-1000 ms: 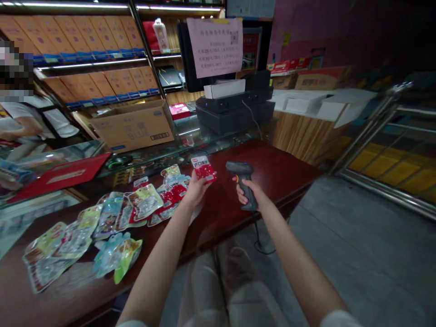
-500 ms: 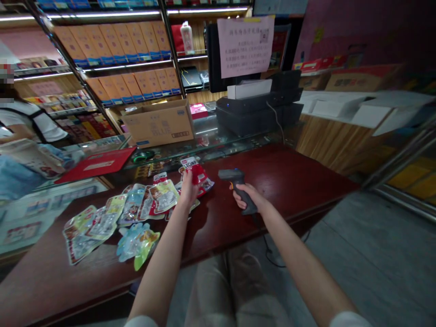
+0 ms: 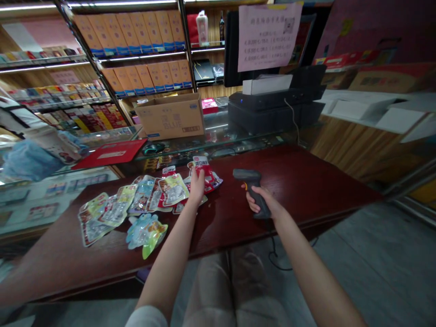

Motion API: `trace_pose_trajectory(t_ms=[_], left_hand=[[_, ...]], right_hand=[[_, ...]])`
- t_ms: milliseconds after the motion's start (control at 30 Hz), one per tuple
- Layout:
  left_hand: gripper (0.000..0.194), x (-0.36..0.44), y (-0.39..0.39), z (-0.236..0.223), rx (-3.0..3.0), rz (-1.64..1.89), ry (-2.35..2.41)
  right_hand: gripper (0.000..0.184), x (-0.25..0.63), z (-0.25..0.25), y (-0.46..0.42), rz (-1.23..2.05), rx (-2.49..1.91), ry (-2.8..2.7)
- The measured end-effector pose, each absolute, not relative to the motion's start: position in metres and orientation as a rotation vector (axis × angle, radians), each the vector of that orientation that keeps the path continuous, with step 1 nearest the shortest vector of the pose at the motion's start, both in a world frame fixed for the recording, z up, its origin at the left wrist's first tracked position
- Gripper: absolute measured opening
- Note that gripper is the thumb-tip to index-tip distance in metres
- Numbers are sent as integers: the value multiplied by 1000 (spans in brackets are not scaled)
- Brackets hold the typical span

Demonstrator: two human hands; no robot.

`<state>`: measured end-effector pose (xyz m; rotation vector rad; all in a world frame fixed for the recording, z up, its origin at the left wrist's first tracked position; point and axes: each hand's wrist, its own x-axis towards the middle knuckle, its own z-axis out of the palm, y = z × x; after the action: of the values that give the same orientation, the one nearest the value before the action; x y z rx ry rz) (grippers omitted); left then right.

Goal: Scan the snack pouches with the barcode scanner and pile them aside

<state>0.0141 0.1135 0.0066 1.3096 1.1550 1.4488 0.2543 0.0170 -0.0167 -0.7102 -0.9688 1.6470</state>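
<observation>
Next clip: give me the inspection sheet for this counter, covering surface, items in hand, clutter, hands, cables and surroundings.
Surface: dark red wooden counter, glossy, with a glass display counter behind it.
Items in hand: red snack packet under the left hand; grey barcode scanner in the right hand.
Clutter: spread of snack pouches lying flat and overlapping, left of the hands; red folder, computer mouse and cardboard box on the glass.
Hands: left hand on the red packet at the counter; right hand closed around the scanner grip.
Cables: scanner cable hangs off the counter edge to the floor.
Surroundings: register unit, pink notice, stocked shelves, another person's sleeve at far left.
</observation>
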Motion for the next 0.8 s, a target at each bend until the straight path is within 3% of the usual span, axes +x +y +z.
trace_pose_trajectory(t_ms=[100,400,633,800], left_hand=[[25,10,113,10,1479,1468,1429],[59,12,101,9,1918,1205,1900],[56,15,95,11,2116,908,2253],[42,19,89,12,2423,883,2109]], right_hand=[[39,257,-15,16,1649,-718,-956],[39,258,-10,12,1638,-782,-953],[41,259,-6,11,1633,-802,-946],[41,258,-3,10,1625,-825,-943]])
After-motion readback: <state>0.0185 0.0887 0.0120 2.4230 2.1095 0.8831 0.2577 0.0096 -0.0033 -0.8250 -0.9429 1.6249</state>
